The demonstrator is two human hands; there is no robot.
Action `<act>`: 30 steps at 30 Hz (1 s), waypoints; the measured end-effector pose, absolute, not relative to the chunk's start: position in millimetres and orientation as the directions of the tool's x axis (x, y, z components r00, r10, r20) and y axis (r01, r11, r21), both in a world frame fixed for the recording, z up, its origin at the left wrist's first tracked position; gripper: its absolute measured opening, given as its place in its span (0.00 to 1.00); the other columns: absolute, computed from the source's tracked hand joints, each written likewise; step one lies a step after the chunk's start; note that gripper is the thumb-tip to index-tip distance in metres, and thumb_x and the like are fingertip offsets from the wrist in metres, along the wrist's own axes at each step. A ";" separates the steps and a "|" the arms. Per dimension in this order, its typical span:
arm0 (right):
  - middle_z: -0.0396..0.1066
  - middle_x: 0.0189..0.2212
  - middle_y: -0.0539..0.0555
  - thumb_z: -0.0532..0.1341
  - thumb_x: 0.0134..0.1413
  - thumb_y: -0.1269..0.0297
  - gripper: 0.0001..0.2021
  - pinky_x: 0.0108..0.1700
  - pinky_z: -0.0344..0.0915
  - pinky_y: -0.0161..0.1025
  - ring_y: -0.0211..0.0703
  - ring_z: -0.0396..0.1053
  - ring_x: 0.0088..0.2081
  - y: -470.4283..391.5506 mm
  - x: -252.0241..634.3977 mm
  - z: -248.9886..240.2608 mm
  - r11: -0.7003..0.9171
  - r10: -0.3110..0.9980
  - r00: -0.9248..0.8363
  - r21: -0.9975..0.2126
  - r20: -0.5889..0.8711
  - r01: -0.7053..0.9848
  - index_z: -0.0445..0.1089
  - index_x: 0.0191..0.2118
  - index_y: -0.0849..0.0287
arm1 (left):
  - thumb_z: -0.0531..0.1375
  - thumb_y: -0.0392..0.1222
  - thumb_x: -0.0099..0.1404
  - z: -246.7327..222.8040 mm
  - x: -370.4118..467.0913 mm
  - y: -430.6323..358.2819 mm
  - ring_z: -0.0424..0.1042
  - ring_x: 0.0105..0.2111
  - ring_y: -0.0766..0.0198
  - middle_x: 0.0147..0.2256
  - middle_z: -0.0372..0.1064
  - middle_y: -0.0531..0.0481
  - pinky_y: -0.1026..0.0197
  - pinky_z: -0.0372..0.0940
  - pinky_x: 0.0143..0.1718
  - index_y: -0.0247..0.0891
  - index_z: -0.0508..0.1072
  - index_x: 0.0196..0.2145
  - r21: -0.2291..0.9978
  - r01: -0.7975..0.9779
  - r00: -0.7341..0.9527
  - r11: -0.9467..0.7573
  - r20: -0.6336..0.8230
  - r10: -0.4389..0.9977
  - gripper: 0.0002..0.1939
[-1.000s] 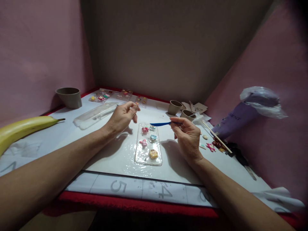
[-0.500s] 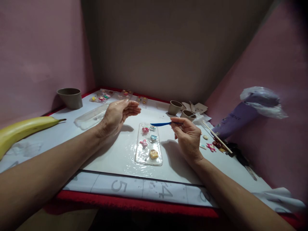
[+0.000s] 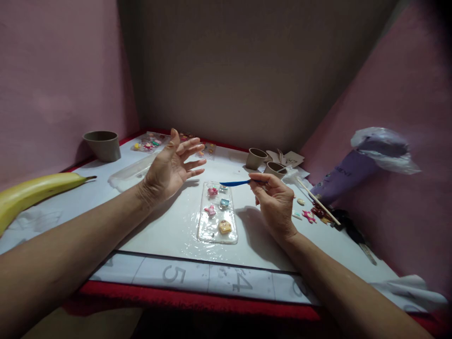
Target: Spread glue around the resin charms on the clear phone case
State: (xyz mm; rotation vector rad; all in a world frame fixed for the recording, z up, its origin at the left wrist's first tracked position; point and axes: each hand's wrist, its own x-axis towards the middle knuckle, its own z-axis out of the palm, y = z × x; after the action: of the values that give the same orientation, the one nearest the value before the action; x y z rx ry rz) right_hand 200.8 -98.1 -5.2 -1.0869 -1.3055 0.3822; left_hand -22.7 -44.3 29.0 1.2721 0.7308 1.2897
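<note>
At the left of my view I see a yellow banana (image 3: 42, 188), its dark stem toward the middle, and beyond it a grey-brown cup (image 3: 106, 149) near a pink wall (image 3: 63, 70). Over to the right I make out pale card pieces (image 3: 294, 159) and a purple container (image 3: 349, 174) topped with crumpled clear plastic (image 3: 404, 162). Red cloth (image 3: 197, 301) borders a strip of white sheet (image 3: 192, 275) printed with large numerals.

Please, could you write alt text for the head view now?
The right hand holds a blue tool near a clear rectangular piece with small colourful charms, and the empty left hand is open. A banana and a beige cup are at left.
</note>
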 end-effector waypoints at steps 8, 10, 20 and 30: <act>0.75 0.34 0.54 0.63 0.51 0.66 0.08 0.26 0.66 0.34 0.41 0.71 0.33 -98.1 201.9 -7.2 0.500 0.754 0.267 -0.788 0.600 0.360 0.75 0.38 0.59 | 0.47 0.75 0.57 32.0 -22.8 -46.9 0.69 0.51 0.41 0.55 0.67 0.43 0.41 0.65 0.46 0.54 0.71 0.53 0.940 -0.318 0.234 -0.121 0.202 0.951 0.36; 0.75 0.34 0.54 0.63 0.51 0.66 0.08 0.26 0.66 0.34 0.40 0.71 0.33 -98.3 202.1 -7.4 0.499 0.755 0.265 -0.787 0.600 0.363 0.75 0.38 0.59 | 0.47 0.74 0.57 32.1 -22.1 -47.5 0.68 0.52 0.42 0.55 0.67 0.43 0.40 0.65 0.47 0.53 0.71 0.53 0.940 -0.315 0.233 -0.127 0.207 0.950 0.35; 0.75 0.33 0.54 0.63 0.50 0.67 0.08 0.26 0.65 0.34 0.39 0.70 0.32 -99.2 200.1 -4.7 0.487 0.764 0.274 -0.800 0.585 0.350 0.75 0.37 0.59 | 0.49 0.70 0.60 29.2 -18.9 -45.2 0.70 0.51 0.47 0.46 0.74 0.36 0.46 0.65 0.52 0.35 0.76 0.40 0.936 -0.299 0.185 -0.186 0.248 0.951 0.35; 0.75 0.33 0.54 0.63 0.50 0.67 0.07 0.26 0.65 0.34 0.39 0.70 0.32 -98.4 201.7 -6.7 0.490 0.760 0.277 -0.798 0.589 0.352 0.75 0.37 0.59 | 0.47 0.73 0.59 36.0 -21.8 -49.9 0.67 0.53 0.40 0.54 0.68 0.40 0.40 0.65 0.47 0.49 0.72 0.52 0.918 -0.388 0.221 -0.085 0.183 0.958 0.35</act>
State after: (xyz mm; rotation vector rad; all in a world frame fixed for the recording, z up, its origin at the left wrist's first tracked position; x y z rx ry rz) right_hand 201.7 -98.4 -6.7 -1.0935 -1.3225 0.3637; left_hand -21.8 -49.9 36.0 1.1271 0.6736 1.2738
